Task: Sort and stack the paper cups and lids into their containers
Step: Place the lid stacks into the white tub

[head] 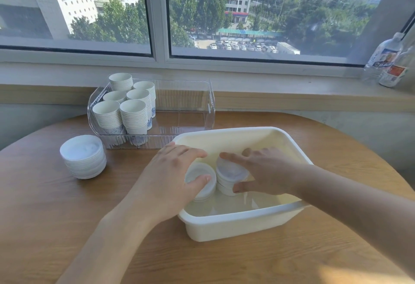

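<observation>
**Lids going into the white tub**

We stand at a round wooden surface [67, 216] under a window, and we judge the step in hand to be stacking lids inside the white tub [235, 227], which sits at the near middle of it. Behind and to the left of the tub is a clear bin [208, 104]; its left part already holds six stacks of paper cups [132, 115], while its right part looks bare. So the cups seem sorted, and the lids are what remains.

Left of the tub, well apart from it, one tall pile of lids [83, 158] waits on the wood, not yet in any container. By our reading, the next move calls for letting go of the two stacks in the tub, then reaching across for that pile and carrying it over level, so it does not slide apart.

Inside the tub two short stacks stand just beside each other. Our left hand [170, 171] curls over the left lid stack [197, 176], thumb on its near rim and fingers over the far side: a half-closed grip that holds it. Our right hand [267, 171] grasps the right lid stack [231, 171] likewise, forefinger stretched across its top and thumb against its near side.

Two bottles [390, 63] stand on the sill at the far right.
</observation>
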`<action>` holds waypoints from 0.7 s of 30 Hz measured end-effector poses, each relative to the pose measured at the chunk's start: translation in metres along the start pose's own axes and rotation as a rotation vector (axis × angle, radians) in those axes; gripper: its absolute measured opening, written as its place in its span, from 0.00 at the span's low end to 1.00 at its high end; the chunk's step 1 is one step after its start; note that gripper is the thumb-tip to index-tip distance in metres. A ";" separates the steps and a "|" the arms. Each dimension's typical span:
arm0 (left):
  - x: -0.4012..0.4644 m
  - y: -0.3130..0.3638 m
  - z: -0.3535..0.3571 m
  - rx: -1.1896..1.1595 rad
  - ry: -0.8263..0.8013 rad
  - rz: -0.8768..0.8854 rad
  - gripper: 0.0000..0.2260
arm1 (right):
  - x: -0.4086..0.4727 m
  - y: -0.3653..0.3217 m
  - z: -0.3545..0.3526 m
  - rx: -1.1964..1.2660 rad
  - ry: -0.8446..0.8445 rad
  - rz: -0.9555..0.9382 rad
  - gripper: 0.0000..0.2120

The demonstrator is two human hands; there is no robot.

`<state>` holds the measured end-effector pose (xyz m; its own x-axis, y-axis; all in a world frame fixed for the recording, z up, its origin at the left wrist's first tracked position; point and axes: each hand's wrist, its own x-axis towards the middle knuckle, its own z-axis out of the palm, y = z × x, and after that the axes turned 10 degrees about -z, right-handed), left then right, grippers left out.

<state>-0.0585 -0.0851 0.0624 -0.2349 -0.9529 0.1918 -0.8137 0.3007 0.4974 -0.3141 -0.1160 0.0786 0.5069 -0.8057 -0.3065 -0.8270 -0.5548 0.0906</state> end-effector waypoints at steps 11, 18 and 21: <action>-0.015 0.007 -0.017 -0.035 0.323 -0.006 0.18 | -0.032 -0.044 -0.057 0.075 0.467 -0.015 0.25; -0.049 -0.051 -0.042 -0.006 0.415 -0.190 0.18 | 0.005 -0.129 -0.072 0.308 0.622 -0.146 0.23; -0.065 -0.086 -0.049 -0.013 0.454 -0.329 0.21 | 0.033 -0.165 -0.070 0.361 0.626 -0.163 0.22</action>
<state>0.0524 -0.0474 0.0486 0.2850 -0.8849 0.3683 -0.7980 -0.0062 0.6026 -0.1438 -0.0651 0.1198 0.5845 -0.7465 0.3179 -0.7035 -0.6615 -0.2598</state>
